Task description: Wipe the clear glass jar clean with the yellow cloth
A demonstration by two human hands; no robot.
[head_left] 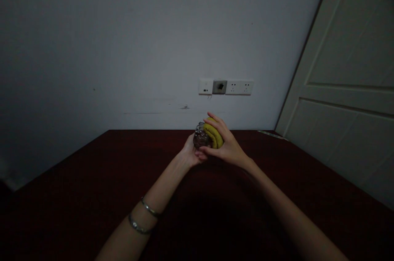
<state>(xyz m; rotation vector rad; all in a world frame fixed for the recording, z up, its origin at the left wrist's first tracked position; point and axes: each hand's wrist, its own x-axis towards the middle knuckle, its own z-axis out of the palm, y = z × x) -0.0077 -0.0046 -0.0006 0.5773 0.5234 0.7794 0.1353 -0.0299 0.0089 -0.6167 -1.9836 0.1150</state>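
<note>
Left hand (190, 152) closed round glass (201, 138); right hand (227, 143) clamped on cloth (213, 133). Risk: glass may drop if left grip slackens.

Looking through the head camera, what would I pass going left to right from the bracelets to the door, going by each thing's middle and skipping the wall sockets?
Metal bracelets → left hand → shiny see-through object → yellow cloth → right hand → pale door.

Home-like room: wall sockets (239, 87), panelled door (347, 88)
</note>
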